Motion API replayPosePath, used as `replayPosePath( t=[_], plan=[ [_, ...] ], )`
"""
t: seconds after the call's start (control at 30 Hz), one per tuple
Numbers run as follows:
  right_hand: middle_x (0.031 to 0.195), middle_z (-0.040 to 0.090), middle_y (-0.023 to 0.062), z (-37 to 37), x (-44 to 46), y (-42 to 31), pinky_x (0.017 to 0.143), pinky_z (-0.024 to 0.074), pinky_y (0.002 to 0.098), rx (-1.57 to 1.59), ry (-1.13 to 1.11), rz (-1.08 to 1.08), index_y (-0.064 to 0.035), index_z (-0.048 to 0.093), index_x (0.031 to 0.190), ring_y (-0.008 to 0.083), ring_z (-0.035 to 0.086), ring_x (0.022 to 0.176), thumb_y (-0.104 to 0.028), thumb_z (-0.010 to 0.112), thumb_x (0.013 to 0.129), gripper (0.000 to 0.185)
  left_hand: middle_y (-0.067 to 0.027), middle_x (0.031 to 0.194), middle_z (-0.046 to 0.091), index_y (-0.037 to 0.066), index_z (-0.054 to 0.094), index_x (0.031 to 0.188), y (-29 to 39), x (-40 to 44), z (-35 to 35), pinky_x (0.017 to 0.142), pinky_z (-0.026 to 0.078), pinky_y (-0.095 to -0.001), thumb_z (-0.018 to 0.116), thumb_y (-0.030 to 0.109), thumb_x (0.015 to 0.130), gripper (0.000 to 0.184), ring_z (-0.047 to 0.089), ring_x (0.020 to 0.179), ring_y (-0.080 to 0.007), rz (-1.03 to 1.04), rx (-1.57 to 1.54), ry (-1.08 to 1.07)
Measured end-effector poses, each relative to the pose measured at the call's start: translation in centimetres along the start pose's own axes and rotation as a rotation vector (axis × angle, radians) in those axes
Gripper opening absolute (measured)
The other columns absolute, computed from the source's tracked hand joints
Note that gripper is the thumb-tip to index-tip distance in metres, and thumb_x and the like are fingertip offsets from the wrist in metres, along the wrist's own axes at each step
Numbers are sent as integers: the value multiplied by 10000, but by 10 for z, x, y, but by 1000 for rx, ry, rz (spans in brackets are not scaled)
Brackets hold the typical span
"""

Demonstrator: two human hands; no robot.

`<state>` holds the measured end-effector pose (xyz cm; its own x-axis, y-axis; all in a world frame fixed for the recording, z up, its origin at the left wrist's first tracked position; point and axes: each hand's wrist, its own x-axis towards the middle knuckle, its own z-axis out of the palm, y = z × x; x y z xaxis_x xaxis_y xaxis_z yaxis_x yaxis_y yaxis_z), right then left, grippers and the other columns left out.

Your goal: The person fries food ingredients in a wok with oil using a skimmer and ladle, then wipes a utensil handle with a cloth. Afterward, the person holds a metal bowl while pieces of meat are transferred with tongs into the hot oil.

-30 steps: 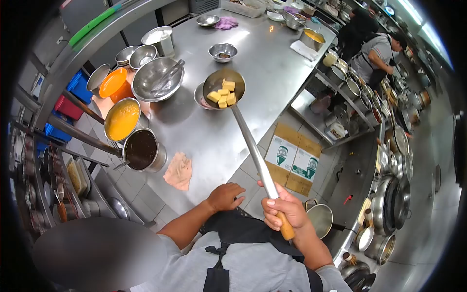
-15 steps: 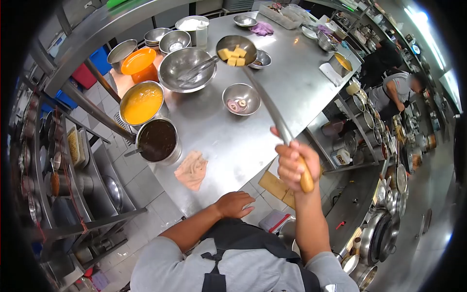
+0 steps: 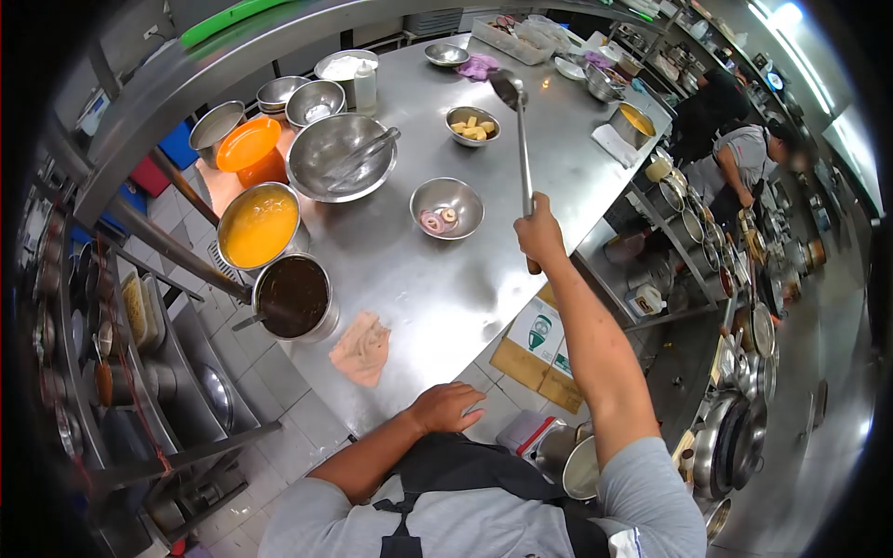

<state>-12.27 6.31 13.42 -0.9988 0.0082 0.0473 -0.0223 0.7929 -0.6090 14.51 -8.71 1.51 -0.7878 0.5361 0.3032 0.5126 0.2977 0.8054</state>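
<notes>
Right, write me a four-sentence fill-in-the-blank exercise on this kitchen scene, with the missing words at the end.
1. The hand holding the ladle is the person's ____ one.
2. The small steel bowl beyond the onion rings contains chunks coloured ____.
3. The brightly coloured bowl left of the large steel mixing bowl is ____.
4. The person's other hand holds ____.

Missing words: right; yellow; orange; nothing.

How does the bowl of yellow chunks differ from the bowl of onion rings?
The chunk bowl looks smaller and stands farther away than the onion bowl. Yellow chunks cover much of the chunk bowl; onion rings leave most of the onion bowl bare. Both are round metal bowls.
</notes>
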Motion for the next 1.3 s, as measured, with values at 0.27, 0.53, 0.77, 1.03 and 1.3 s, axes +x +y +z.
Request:
replayPosePath(
  t=[0.27,0.53,0.77,1.03,1.3],
  plan=[
    [644,389,6,-82,-130,64,349,308,249,2060,-278,152,-9,326,1351,94,381,420,-63,413,924,440,-91,785,629,53,654,941,-2,3,-1,650,495,-347,668,233,795,233,615,738,-264,-15,44,-59],
    [699,404,52,-160,-376,125,394,377,271,2094,378,1,-33,159,1445,117,422,453,-105,345,951,532,-82,773,625,75,652,900,1,10,2,666,493,-359,672,244,787,204,611,751,-273,33,87,-172],
    [718,404,54,-161,-557,110,416,411,289,1715,1120,-124,-65,137,1455,120,426,460,-127,311,983,507,-105,917,616,74,628,1018,-10,59,17,748,496,-378,640,300,818,302,609,876,-302,40,186,-564],
    [732,412,54,-143,-698,58,405,392,248,1409,1527,-219,-4,124,1441,97,412,466,-94,304,988,496,-190,1224,567,73,542,1234,-77,126,97,935,440,-402,618,352,796,524,551,1115,-346,-231,579,-1100],
    [729,411,51,-124,-811,29,398,394,233,1203,1786,-274,2,132,1435,79,392,454,-88,320,985,496,-216,1038,645,31,695,925,-103,-1,183,877,474,-418,554,361,748,400,611,996,-366,-446,480,-999]
  ],
)
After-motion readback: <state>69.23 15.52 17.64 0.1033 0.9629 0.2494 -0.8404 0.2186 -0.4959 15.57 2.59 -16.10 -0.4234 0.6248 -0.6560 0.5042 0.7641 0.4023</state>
